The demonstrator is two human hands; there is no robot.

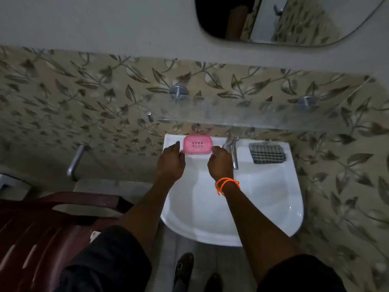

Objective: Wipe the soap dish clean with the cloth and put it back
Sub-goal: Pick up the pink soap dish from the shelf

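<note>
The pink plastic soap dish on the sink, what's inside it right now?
The pink plastic soap dish shows only its slotted drain holes; no soap is visible. The left hand and right hand cover its near corners.

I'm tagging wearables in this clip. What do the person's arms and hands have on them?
Both forearms are bare, with no sleeves in view and no gloves on either hand. The right hand has a thin, bright orange cord bracelet looped more than once around the wrist, with a loose end hanging down. The left hand and its wrist show no band, watch or ring that I can make out.
</note>
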